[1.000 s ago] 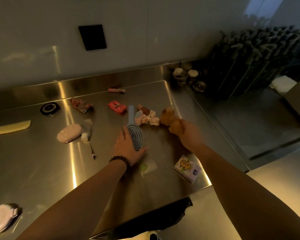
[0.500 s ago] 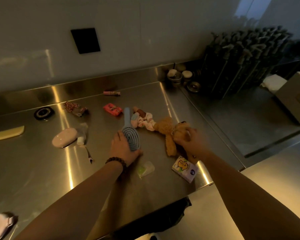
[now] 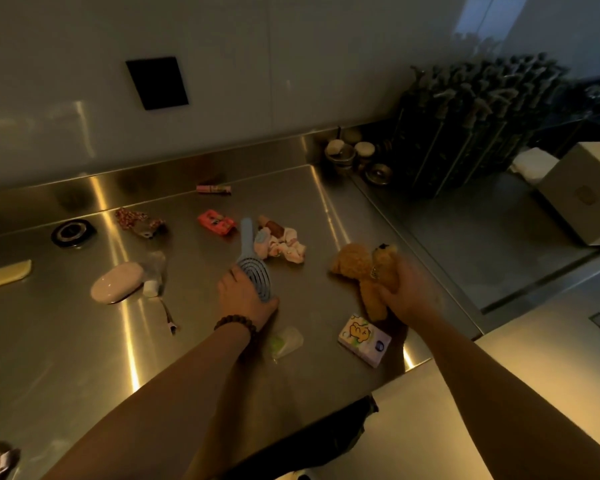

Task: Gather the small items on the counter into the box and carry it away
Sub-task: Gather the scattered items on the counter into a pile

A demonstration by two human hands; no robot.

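My right hand [image 3: 409, 296] grips a brown teddy bear [image 3: 364, 268] by its body, just above the steel counter [image 3: 66, 358] near the right edge. My left hand [image 3: 245, 299] is curled round the head of a blue oval hairbrush [image 3: 253, 268] that lies on the counter. A pale box [image 3: 582, 192] stands at the far right on the lower dark surface. Loose on the counter are a tissue pack [image 3: 364, 339], pink-white scrunchies [image 3: 281, 245], a pink packet [image 3: 215, 222], a pink tube [image 3: 213, 188], a beaded chain [image 3: 137, 221], a pink soap-shaped case [image 3: 116, 282] and a small clear packet [image 3: 284, 342].
A black round disc [image 3: 72, 232] and a yellow strip [image 3: 4, 275] lie at the left. Small metal cups [image 3: 357, 155] stand in the back corner beside a dark rack [image 3: 471, 126]. A white cloth [image 3: 530, 166] lies behind the box. The counter's front edge runs close below my arms.
My right hand has taken hold of the teddy bear and drawn it rightward, off the scrunchies, toward the counter's right edge. My left hand stays on the hairbrush.
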